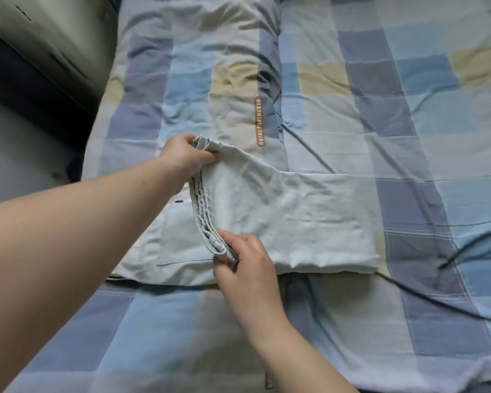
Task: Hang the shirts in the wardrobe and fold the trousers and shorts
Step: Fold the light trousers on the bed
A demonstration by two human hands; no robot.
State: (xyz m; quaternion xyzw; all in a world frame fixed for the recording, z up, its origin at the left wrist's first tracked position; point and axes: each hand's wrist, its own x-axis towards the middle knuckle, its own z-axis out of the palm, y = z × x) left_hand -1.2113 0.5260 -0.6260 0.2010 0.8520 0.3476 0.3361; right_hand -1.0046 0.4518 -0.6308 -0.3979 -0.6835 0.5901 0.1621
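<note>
Pale grey-green trousers [289,211] lie partly folded across the middle of the bed. The stacked leg hems form a layered edge on the left side of the fold. My left hand [182,157] grips the far corner of that layered edge and lifts it slightly. My right hand [244,259] pinches the near corner of the same edge. Under the folded part, the waist section with a back pocket [179,242] lies flat toward the left.
The bed carries a blue, grey and cream checked cover [408,109]. A folded quilt with an orange label [260,120] lies at the far middle. A dark cable [437,290] crosses the cover on the right. A white appliance [40,43] stands off the bed's left.
</note>
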